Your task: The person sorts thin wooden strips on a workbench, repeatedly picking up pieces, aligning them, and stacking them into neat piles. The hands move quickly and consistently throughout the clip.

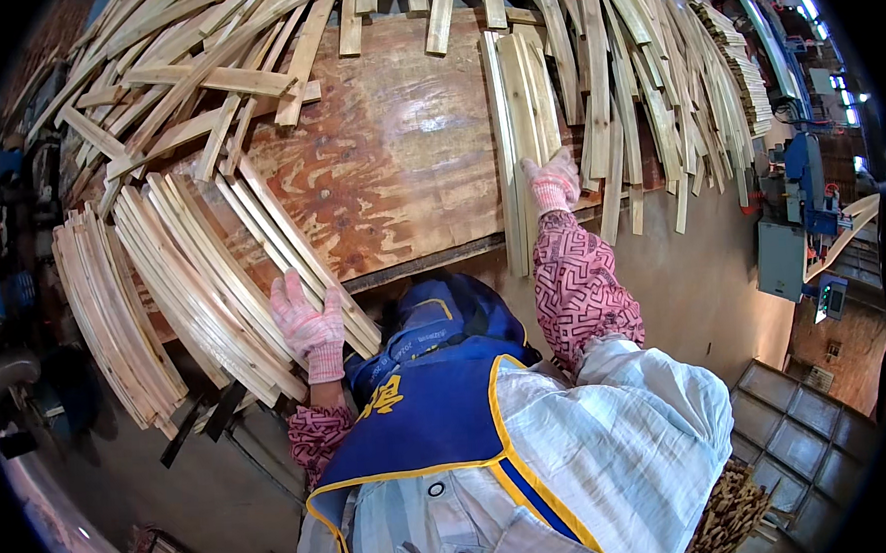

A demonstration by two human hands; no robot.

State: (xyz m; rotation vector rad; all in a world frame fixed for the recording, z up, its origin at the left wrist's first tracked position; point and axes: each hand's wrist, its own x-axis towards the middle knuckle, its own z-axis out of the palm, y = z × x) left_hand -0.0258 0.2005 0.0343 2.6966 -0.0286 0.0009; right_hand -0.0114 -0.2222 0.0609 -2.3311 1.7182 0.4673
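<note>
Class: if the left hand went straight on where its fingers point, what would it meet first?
The left hand would probably meet the slanting wooden strips beyond its fingertips, though depth is unclear.

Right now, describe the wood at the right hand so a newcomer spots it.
Find the brown plywood tabletop at upper middle. On its right part, a narrow group of pale strips runs toward the person, its near part at the gloved right hand. Unlike the loose, splayed planks further right, these few lie side by side, almost parallel.
</note>
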